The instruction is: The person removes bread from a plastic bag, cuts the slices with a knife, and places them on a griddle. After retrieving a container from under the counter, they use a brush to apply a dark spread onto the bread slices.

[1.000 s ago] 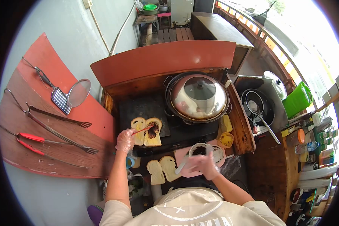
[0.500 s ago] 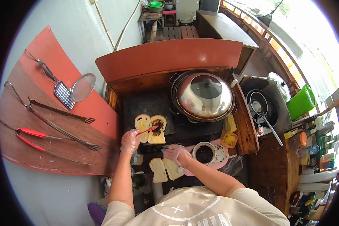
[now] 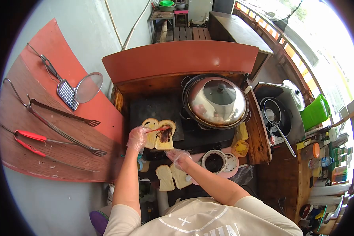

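My left hand, in a clear plastic glove, is closed around a thin red spreader. The spreader's tip lies in dark brown spread on the right-hand bread slice. Beside it on the black griddle is another slice, partly covered by my left hand. My right hand, gloved too, hovers by the griddle's front edge, below the spread slice, fingers stretched out with nothing visible in them. Two pale bread slices lie nearer to me. Right of that hand stands an open tub of dark spread.
A large lidded pan stands behind right. Yellow blocks and a lid sit near the tub. Tongs and a grater hang on the left panel. A sieve rests in a black pan at right.
The spreader has shifted slightly on the slice, and the dark spread covers a larger patch. My right hand has moved a little closer to the bread's lower edge. The camera view has tilted slightly.
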Motion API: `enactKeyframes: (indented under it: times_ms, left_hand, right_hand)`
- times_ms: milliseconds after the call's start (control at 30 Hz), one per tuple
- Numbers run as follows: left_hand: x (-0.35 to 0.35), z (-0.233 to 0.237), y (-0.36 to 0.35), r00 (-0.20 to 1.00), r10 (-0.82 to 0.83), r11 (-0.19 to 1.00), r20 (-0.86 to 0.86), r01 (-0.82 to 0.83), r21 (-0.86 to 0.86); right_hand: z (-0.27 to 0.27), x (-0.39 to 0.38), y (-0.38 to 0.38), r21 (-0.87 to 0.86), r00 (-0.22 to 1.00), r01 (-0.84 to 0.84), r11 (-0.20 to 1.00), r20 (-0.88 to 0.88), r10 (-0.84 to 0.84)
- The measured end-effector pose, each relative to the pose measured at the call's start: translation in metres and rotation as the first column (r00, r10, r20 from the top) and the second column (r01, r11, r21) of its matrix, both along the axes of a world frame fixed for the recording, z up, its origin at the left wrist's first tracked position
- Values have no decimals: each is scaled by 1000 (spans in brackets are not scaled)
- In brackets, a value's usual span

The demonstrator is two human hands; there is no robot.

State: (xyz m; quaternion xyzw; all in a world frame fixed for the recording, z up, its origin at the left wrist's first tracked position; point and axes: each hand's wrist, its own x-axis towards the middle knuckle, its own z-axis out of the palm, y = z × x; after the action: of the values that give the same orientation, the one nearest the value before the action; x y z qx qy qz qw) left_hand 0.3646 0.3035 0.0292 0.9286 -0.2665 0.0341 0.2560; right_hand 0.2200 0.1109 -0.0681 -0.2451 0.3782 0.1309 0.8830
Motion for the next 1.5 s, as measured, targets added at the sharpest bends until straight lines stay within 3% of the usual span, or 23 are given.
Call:
enactKeyframes:
  times_ms: [67, 133, 200, 300, 367, 433, 600, 700, 833, 900, 1067, 1100, 1167, 1233, 1300, 1333, 1400, 1500]
  left_hand:
    - [-13, 9, -1, 999, -26, 997, -29, 28, 65]
    - [-29, 27, 6, 997, -56, 989, -56, 63, 135]
    - [-43, 39, 19, 977, -106, 972, -187, 141, 186]
    - [-38, 38, 40, 971, -114, 990, -209, 130, 63]
    - [-38, 35, 33, 980, -36, 998, -196, 45, 43]
    - [-36, 19, 23, 999, 37, 998, -26, -38, -47]
    - [-95, 22, 25, 997, 71, 986, -19, -68, 155]
    - [-111, 30, 36, 995, 61, 997, -79, -57, 41]
    - [-112, 22, 19, 968, 244, 963, 51, -236, -130]
    - [-117, 7, 14, 978, 208, 971, 18, -204, -128]
    - [-145, 38, 30, 974, 215, 977, -67, -215, 5]
    - [-144, 41, 30, 974, 215, 977, -67, -215, 7]
    - [-135, 48, 20, 909, 358, 894, -215, -400, -202]
    - [-124, 46, 4, 957, 250, 931, -148, -279, -236]
    - [-128, 40, -4, 951, 288, 952, -113, -297, -75]
    - [-128, 40, -2, 950, 290, 951, -115, -300, -78]
    - [-126, 39, 5, 924, 381, 923, 11, -381, 61]
    - [-117, 38, 6, 891, 452, 889, -48, -454, -53]
  right_hand:
    - [-15, 1, -1, -13, 1000, 23, 1000, -4, -23]
    - [-20, 2, -4, 115, 993, 117, 986, -18, -116]
    - [-20, 0, -6, 119, 994, 110, 987, -10, -110]
    - [-8, -2, -7, 81, 994, 111, 991, -11, -110]
    - [12, -2, -9, 41, 993, 118, 992, -24, -117]
    - [27, -1, -12, 38, 993, 108, 993, -60, -106]
    - [8, 4, -11, 47, 994, 101, 994, -37, -100]
    - [2, 3, -10, 49, 993, 106, 993, -48, -104]
    - [-15, 5, -10, 60, 995, 97, 993, 7, -98]
    - [-15, 4, -9, 80, 994, 109, 991, 8, -110]
    - [-20, 7, -11, 125, 993, 101, 987, 47, -108]
    - [-15, 8, -10, 64, 994, 105, 992, 17, -106]
    - [-3, 5, -8, 3, 994, 109, 994, -14, -109]
    - [7, 3, -11, -18, 997, 74, 997, 30, -74]
    - [13, 2, -13, -8, 998, 65, 998, 26, -64]
    - [16, 1, -14, 5, 998, 51, 999, 22, -51]
    - [21, 0, -12, -33, 998, 39, 999, 41, -38]
    - [15, 0, -11, -54, 996, 43, 998, 76, -39]
